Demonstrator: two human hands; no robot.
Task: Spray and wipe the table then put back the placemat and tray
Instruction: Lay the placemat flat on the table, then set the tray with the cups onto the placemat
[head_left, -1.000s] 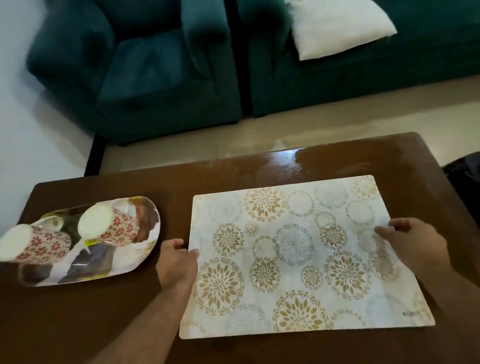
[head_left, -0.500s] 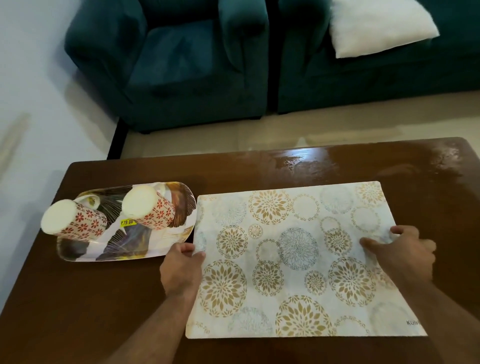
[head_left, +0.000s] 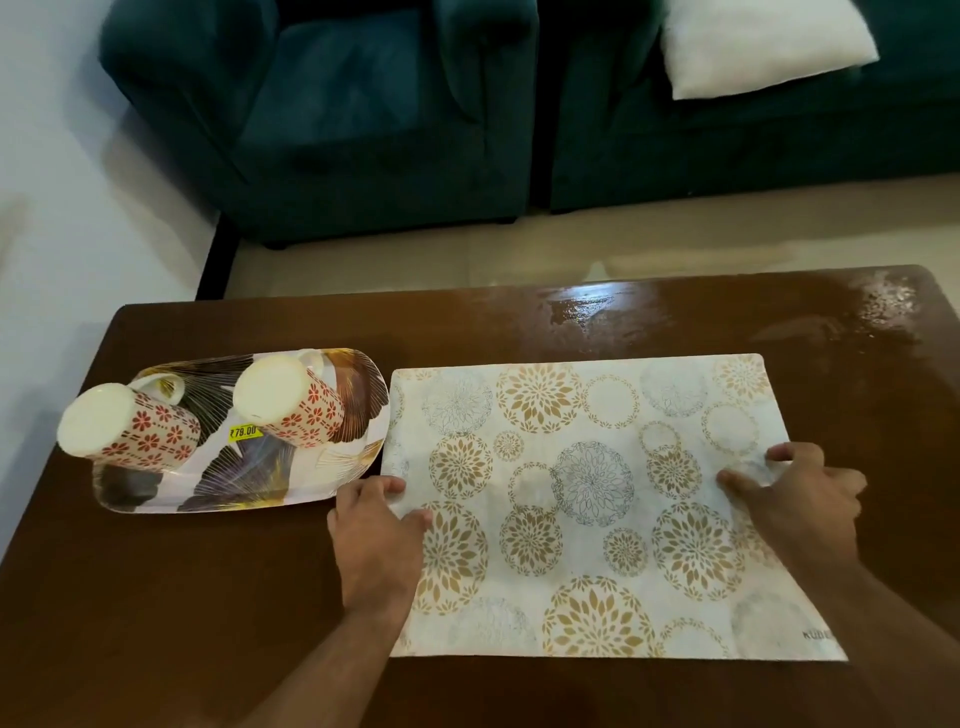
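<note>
Placemat (head_left: 597, 509) lies flat on the brown counter (head_left: 156, 597), right of centre, long side running 9 to 3 o'clock. Left hand (head_left: 376, 540) sits on its 9 o'clock edge, grip pinching that edge with the thumb on top and fingers curled at the border. Right hand (head_left: 795, 504) rests on the 3 o'clock side, grip spread, fingertips pressing the mat surface; whether any finger is tucked under the edge, cannot tell.

Tray (head_left: 332, 467) stands at 9 o'clock of the mat, its right end just beside the mat's far-left corner, possibly touching; two patterned mugs (head_left: 291, 410) lie on it on their sides, plus a yellow price sticker (head_left: 244, 431).

Further out, at 12 to 2 o'clock, the counter top shows wet streaks (head_left: 587, 309) near the far edge. Beyond it, floor, teal sofa (head_left: 363, 130), white cushion (head_left: 763, 47).

Step judged: spray and wipe look done, placemat being squared into place. Next move likely calls for letting go of the mat, then taking the tray with both hands at its ends and setting it on the mat, level, since the mugs lie loose and could roll off.
</note>
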